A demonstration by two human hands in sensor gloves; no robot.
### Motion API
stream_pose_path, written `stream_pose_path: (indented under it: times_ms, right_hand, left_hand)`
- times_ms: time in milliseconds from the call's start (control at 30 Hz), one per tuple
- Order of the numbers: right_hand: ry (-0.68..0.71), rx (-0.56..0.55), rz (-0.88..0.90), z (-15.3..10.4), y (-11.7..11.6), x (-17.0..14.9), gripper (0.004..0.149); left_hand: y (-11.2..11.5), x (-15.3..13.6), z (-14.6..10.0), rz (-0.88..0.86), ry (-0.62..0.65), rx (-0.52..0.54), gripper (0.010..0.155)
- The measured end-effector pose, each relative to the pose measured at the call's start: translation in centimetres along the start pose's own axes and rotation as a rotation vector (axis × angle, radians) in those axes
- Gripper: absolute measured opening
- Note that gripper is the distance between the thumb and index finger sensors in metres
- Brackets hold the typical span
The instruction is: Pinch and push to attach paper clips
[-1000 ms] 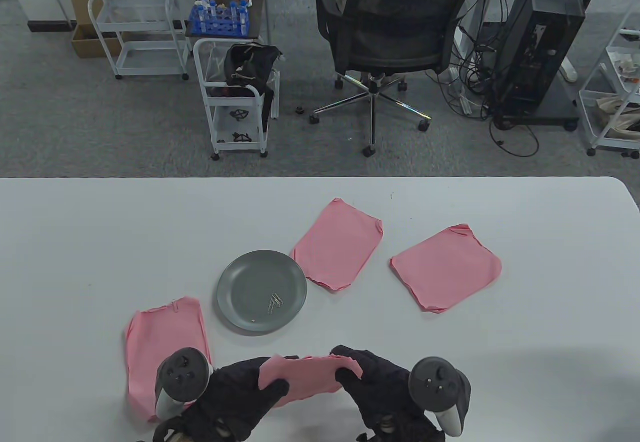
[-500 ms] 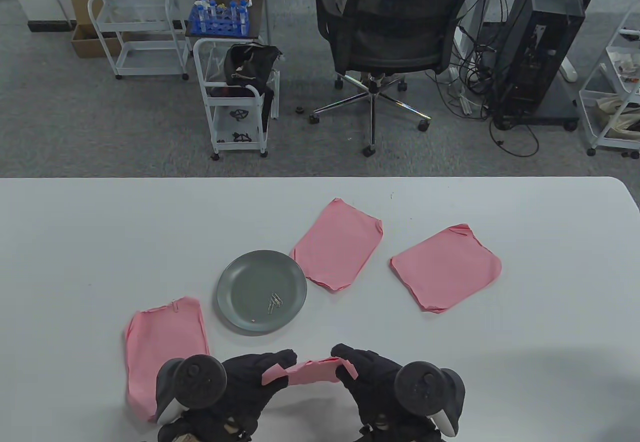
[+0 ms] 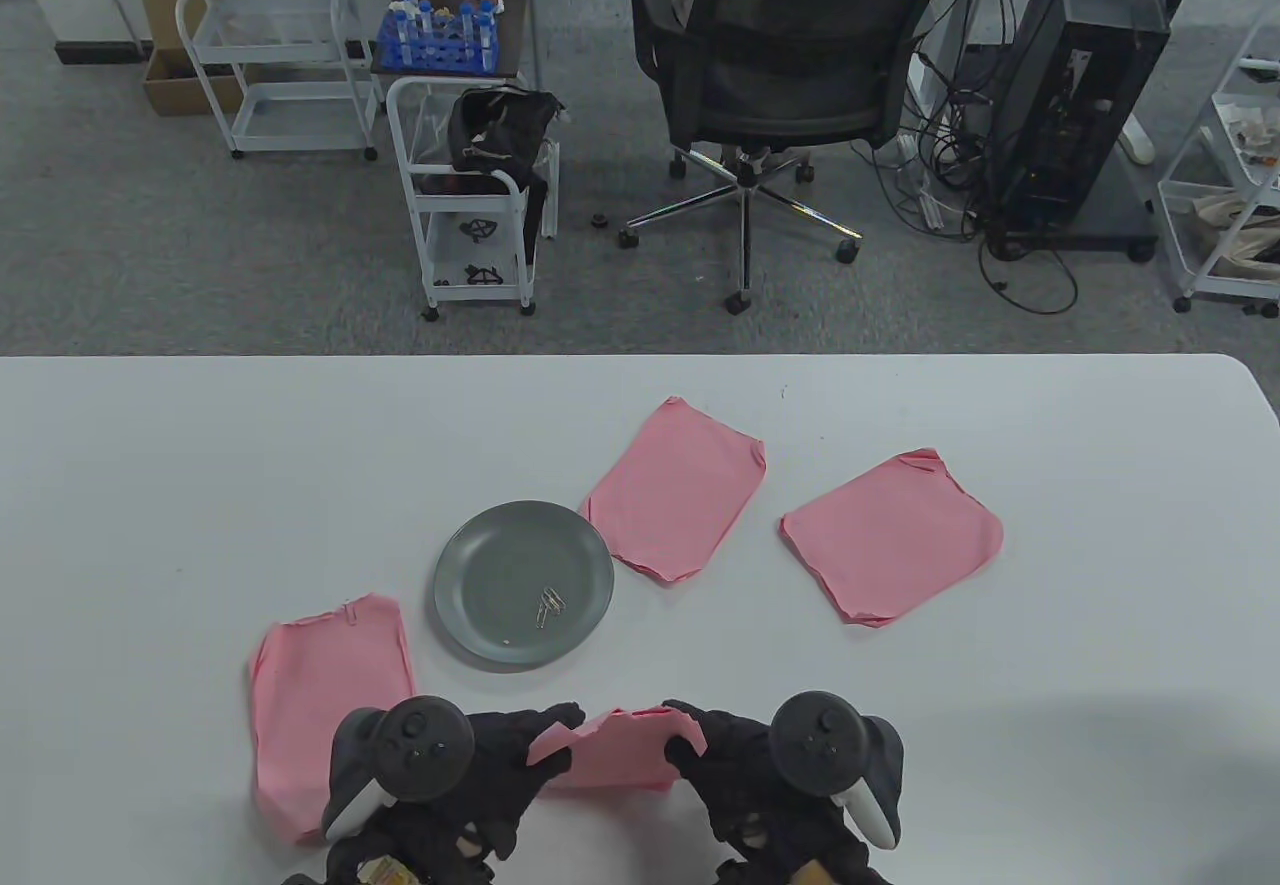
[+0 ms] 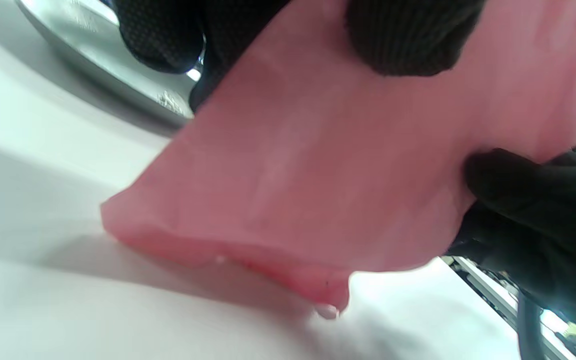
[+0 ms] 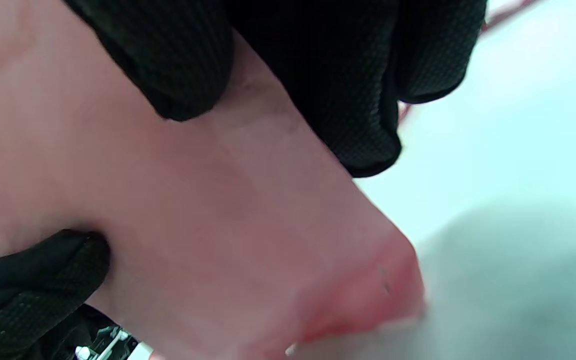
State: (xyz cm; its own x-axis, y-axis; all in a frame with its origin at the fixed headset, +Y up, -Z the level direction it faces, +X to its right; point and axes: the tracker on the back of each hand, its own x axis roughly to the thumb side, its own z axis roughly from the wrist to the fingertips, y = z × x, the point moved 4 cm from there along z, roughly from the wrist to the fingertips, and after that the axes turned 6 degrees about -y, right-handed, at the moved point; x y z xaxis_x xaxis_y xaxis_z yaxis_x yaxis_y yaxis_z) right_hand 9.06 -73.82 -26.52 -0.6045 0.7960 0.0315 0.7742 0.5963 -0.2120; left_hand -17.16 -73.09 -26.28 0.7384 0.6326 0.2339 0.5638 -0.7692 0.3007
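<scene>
A stack of pink paper sheets (image 3: 620, 751) stands on its lower edge on the white table (image 3: 200, 485) near the front. My left hand (image 3: 545, 747) pinches its left side and my right hand (image 3: 688, 737) pinches its right side. The left wrist view shows the stack (image 4: 318, 165) touching the table with its bottom edge. It fills the right wrist view (image 5: 208, 225) too. Several paper clips (image 3: 550, 605) lie in a grey plate (image 3: 480, 565) behind the hands. No clip shows on the held stack.
A pink stack (image 3: 325, 685) with a clip at its top edge lies at the front left. Two more pink stacks (image 3: 680, 490) (image 3: 890, 535) lie behind and to the right of the plate. A chair and carts stand beyond the table's far edge.
Both hands have tilted the pink stack up from lying flat to standing on its edge, and moved closer together. Plate and other stacks have not moved.
</scene>
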Motion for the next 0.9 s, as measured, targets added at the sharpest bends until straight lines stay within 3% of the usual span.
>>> stream_pose_path:
  times_ms: [167,300,400,600,700,833,900]
  right_hand:
    - [0.104,0.010,0.142,-1.6,1.8,1.7,0.057]
    - [0.075,-0.031,0.089,-1.3,2.1,1.1,0.045]
    - [0.015,0.069,0.070,-0.4,1.1,-0.2,0.044]
    - [0.164,0.230,0.326,-1.4,1.7,1.6,0.075]
    - [0.209,0.202,0.418,-1.8,2.8,1.9,0.067]
    - [0.236,0.192,0.621,-1.5,3.6,1.2,0.043]
    - [0.221,0.145,0.660,-1.6,4.1,0.8,0.039]
  left_hand:
    - [-1.6,1.8,-1.3,-0.052,0.110,0.072,0.047]
    - [-0.8,1.0,-0.7,0.013,0.041,0.049,0.047]
    - [0.3,0.1,0.1,-0.007,0.022,-0.028,0.047]
    - [-1.1,3.2,-1.3,-0.052,0.171,0.005,0.046]
    - [-1.2,4.6,-1.2,-0.052,0.211,-0.038,0.046]
    - [-1.0,5.3,0.4,-0.079,0.216,-0.107,0.046]
    - [-0.3,5.4,1.6,-0.101,0.200,-0.178,0.046]
